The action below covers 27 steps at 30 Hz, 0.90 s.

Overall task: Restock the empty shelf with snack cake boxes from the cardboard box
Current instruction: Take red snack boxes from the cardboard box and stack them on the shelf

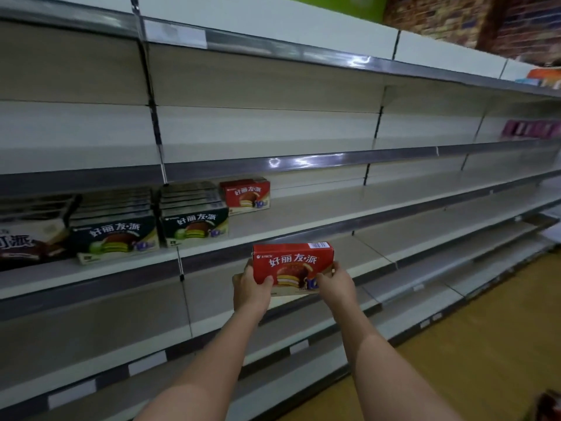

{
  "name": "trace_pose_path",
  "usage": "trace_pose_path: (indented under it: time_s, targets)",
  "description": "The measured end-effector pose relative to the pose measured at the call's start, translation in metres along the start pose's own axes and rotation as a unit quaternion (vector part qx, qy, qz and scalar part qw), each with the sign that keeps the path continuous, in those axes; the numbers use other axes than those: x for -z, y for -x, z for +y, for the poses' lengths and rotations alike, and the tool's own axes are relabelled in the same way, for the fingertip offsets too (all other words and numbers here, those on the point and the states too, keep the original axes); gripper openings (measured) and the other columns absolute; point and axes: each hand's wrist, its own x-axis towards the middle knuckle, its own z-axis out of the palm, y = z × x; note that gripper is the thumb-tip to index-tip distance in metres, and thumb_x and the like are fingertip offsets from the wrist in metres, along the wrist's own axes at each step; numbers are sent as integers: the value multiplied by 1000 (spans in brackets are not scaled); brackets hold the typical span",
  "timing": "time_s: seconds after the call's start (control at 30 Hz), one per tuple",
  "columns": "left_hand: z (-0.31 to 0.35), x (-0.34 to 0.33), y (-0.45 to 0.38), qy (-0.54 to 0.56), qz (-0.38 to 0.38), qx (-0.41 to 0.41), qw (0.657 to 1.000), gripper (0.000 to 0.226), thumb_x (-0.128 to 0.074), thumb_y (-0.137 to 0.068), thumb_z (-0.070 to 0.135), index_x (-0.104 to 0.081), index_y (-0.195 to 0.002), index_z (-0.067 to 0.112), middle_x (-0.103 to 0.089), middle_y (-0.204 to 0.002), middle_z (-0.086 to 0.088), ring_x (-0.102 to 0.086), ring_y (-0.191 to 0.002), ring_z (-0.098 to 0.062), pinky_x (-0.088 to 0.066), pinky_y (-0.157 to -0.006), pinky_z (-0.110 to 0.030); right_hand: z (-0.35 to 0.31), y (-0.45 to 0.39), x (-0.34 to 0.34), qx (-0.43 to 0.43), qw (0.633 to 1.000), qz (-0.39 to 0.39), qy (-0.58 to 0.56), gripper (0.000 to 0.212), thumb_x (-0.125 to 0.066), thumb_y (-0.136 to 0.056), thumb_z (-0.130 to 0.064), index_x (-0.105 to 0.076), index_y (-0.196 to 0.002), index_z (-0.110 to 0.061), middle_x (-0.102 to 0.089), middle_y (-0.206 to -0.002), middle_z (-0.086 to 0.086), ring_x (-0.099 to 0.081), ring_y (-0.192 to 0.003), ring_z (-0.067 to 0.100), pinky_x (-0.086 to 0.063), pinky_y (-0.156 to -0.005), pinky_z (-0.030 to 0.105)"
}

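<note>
I hold a red snack cake box [293, 262] in both hands in front of the shelving, a little below the level of the stocked shelf [349, 208]. My left hand [250, 288] grips its lower left corner and my right hand [337, 284] its lower right end. Another red box [246, 194] stands on that shelf, set back from the edge. To its left stand rows of dark green-themed boxes [194, 221] [117, 235] and a dark brown box [24, 241]. The cardboard box is not in view.
Bare white shelves run above, below and to the right. Purple packs [531, 129] and orange items [543, 75] sit on far right shelves. A wooden floor [485, 344] lies at lower right, with a dark red object [551, 408] at the corner.
</note>
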Motion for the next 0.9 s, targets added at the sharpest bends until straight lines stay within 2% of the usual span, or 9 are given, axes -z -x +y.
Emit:
trace_pose_path:
  time_s: [0.07,0.17,0.33,0.47,0.73,0.9]
  targets:
    - [1,5,-13,13,-2,-9,1000,41,-57,-94,24,-47,-133,19,-47,-131,-8,-54,-114,-25,-45,-102,-43,-8,-17,-11,11,1000,-1,25,25,-56,-91,-25,-52,-115,-19,-64,-109,7,-61,-100,24,-50,-88,43]
    - [8,9,-32,11,11,-5,1000,39,-56,-95,22,-45,-132,16,-40,-133,-10,-50,-119,-27,-42,-102,-39,-20,-45,-25,15,999,-19,21,27,-56,-92,-28,-50,-118,-22,-62,-111,3,-62,-100,24,-49,-83,39]
    - [26,5,-73,22,41,4,999,52,-57,-94,21,-36,-142,20,-37,-134,-9,-47,-122,-27,-42,-101,-39,-41,-96,-40,42,997,-53,-41,19,-60,-88,-23,-52,-105,-22,-67,-108,6,-65,-97,23,-51,-91,48]
    - [44,-11,-110,46,65,12,997,52,-59,-92,19,-39,-140,21,-45,-135,-7,-50,-121,-26,-44,-102,-44,-60,-131,-35,66,993,-66,-72,27,-60,-89,-17,-49,-113,-12,-60,-104,2,-61,-101,22,-51,-91,42]
    - [59,-47,-155,75,121,23,990,57,-55,-93,8,-24,-138,18,-49,-131,-7,-50,-119,-25,-40,-95,-36,-70,-210,-40,67,991,-97,-59,27,-62,-86,-14,-44,-105,-12,-60,-107,12,-60,-99,27,-50,-92,48]
    - [54,-59,-182,80,122,49,988,56,-52,-94,9,-24,-142,19,-49,-133,-8,-48,-123,-27,-39,-100,-41,-70,-240,-53,71,986,-129,-75,26,-62,-88,-13,-45,-107,-10,-58,-107,10,-56,-93,22,-48,-85,37]
